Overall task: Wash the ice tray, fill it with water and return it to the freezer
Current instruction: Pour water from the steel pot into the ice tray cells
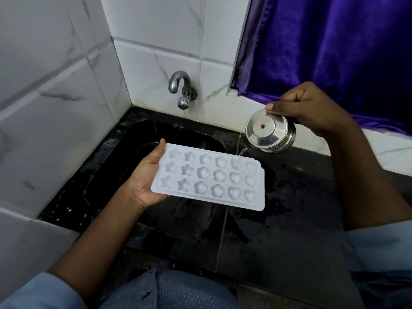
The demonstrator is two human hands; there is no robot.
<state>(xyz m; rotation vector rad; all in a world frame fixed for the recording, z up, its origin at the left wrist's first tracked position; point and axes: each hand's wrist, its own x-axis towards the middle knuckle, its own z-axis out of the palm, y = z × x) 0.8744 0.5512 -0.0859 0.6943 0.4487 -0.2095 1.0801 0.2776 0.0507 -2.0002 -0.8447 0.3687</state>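
A: Black counter [289,208] fills the lower frame, purple curtain [334,52] top rt, sink [124,166] sunk in the corner.
B: And the ice tray [209,177]?
A: Up in the air, roughly level, over the counter just rt of the sink. The left hand [147,177] grasps its left short end, palm up.
B: Other hand?
A: The right hand [310,108] grips a steel cup [270,133], tipped over the tray's far rt corner. Tap [181,88] on the wall behind. Thin water stream [243,150] falls into a heart cell.
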